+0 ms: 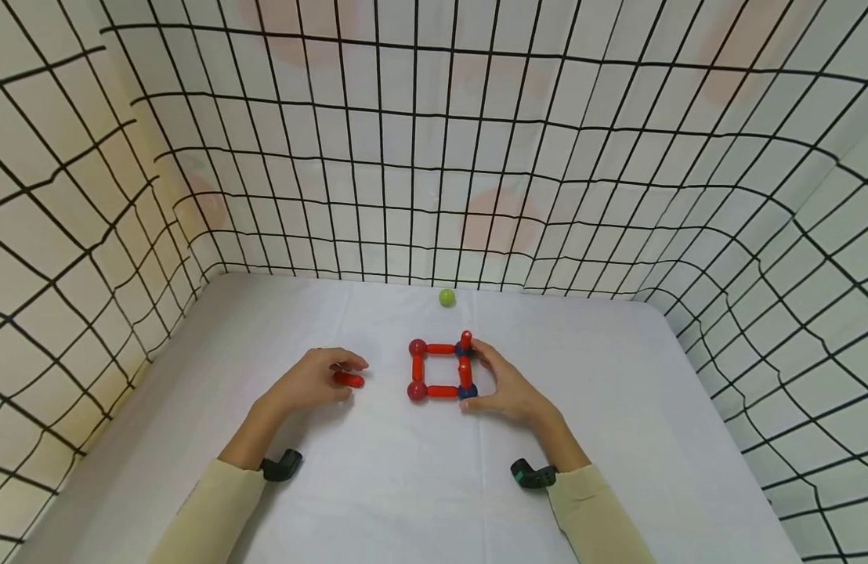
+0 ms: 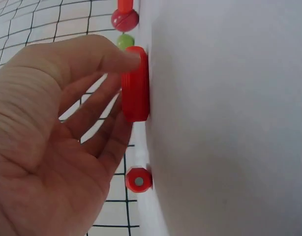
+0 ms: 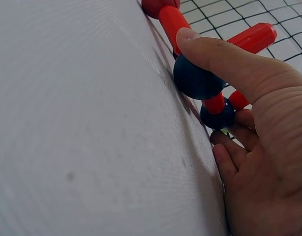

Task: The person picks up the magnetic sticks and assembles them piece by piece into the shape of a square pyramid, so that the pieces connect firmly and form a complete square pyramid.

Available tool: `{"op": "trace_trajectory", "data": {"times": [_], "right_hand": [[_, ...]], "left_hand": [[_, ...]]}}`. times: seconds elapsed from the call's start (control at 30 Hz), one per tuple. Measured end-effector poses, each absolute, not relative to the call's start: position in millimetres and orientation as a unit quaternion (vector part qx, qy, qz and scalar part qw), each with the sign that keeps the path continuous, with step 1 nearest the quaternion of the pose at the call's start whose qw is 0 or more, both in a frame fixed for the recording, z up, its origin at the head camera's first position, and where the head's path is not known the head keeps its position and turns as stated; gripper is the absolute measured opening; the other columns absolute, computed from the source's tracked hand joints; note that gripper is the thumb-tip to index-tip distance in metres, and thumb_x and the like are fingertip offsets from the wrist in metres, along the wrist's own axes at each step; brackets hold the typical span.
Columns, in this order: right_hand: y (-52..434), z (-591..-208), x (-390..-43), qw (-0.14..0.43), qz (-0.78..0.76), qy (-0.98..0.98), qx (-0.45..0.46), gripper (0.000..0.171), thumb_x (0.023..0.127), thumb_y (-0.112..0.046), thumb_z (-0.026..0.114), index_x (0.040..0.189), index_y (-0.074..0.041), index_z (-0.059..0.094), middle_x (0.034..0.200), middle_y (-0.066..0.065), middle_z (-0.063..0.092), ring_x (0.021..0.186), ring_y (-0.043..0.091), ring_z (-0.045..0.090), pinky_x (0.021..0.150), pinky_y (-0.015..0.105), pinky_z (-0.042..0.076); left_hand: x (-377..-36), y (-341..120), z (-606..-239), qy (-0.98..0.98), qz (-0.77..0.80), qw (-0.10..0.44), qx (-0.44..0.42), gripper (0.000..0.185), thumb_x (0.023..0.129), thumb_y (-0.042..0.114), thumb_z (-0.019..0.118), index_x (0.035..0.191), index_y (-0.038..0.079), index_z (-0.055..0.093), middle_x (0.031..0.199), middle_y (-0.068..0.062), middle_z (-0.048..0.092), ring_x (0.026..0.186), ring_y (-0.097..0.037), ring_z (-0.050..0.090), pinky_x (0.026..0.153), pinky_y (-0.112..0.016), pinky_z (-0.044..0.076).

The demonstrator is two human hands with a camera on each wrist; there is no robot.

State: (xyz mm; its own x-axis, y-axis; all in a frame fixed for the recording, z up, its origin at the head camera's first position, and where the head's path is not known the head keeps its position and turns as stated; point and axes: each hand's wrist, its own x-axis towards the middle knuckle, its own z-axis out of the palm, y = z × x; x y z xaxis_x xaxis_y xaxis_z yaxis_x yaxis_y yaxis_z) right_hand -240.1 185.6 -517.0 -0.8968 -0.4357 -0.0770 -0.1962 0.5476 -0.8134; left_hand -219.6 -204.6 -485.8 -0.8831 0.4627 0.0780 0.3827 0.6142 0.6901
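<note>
A square of red magnetic rods (image 1: 442, 348) lies on the white cloth, with red balls (image 1: 417, 390) at its left corners and blue balls (image 3: 197, 76) at its right corners. From each blue ball another red rod (image 3: 254, 38) rises. My right hand (image 1: 508, 388) holds the square's right side, thumb at the near blue ball, fingers at the far blue ball (image 3: 217, 113). Left of the square, my left hand (image 1: 309, 381) has thumb and curved fingers around a loose red rod (image 2: 136, 93) close to the cloth. A second loose rod (image 2: 138, 180) lies beyond that hand, mostly hidden in the head view.
A green ball (image 1: 446, 298) sits behind the square, near the back edge. Black wire mesh (image 1: 385, 168) stands along the back and both sides of the cloth-covered table (image 1: 413, 493). Each wrist wears a small black camera (image 1: 282, 465).
</note>
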Motion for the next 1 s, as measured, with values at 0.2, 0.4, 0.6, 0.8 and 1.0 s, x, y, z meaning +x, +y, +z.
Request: {"op": "trace_trajectory", "data": {"times": [0.2,0.4,0.6,0.8,1.0], "right_hand": [[186,-518,-240,0.133,-0.444,0.867,-0.185,0.117,0.072,-0.041,0.094,0.163,-0.027,0.024,0.169,0.003,0.030,0.157,0.031,0.027,0.127,0.053,0.023],[186,-519,-239,0.136,-0.449,0.865,-0.181,0.117,0.070,-0.042,0.095,0.163,-0.029,0.024,0.169,0.002,0.029,0.157,0.031,0.026,0.127,0.052,0.024],[185,-518,-238,0.124,-0.447,0.868,-0.176,0.117,0.068,-0.043,0.097,0.161,-0.027,0.027,0.167,0.003,0.033,0.155,0.032,0.031,0.126,0.049,0.027],[183,-518,-237,0.118,-0.439,0.873,-0.177,0.116,0.067,-0.045,0.097,0.159,-0.024,0.029,0.163,0.004,0.036,0.153,0.031,0.034,0.125,0.048,0.031],[182,-518,-237,0.107,-0.435,0.875,-0.183,0.116,0.066,-0.043,0.097,0.159,-0.021,0.030,0.161,0.004,0.038,0.152,0.029,0.035,0.125,0.046,0.030]], "left_hand": [[-219,-208,-487,0.899,0.356,0.047,0.252,0.034,0.086,0.002,0.078,0.120,0.009,0.073,0.106,0.002,0.075,0.098,-0.016,0.067,0.090,-0.037,0.057],[-219,-204,-489,0.895,0.360,0.047,0.260,0.029,0.090,0.006,0.078,0.119,0.007,0.074,0.100,0.003,0.074,0.091,-0.013,0.066,0.081,-0.026,0.058],[-223,-188,-490,0.871,0.418,0.029,0.256,0.033,0.090,0.002,0.077,0.122,0.008,0.072,0.109,0.002,0.074,0.098,-0.016,0.069,0.088,-0.030,0.061],[-225,-165,-486,0.839,0.490,0.036,0.235,0.035,0.094,0.011,0.076,0.128,0.009,0.068,0.117,0.003,0.073,0.111,-0.017,0.070,0.095,-0.031,0.059],[-226,-145,-484,0.808,0.541,0.046,0.228,0.040,0.095,0.015,0.075,0.134,0.013,0.066,0.126,0.000,0.072,0.117,-0.021,0.069,0.097,-0.032,0.059]]}}
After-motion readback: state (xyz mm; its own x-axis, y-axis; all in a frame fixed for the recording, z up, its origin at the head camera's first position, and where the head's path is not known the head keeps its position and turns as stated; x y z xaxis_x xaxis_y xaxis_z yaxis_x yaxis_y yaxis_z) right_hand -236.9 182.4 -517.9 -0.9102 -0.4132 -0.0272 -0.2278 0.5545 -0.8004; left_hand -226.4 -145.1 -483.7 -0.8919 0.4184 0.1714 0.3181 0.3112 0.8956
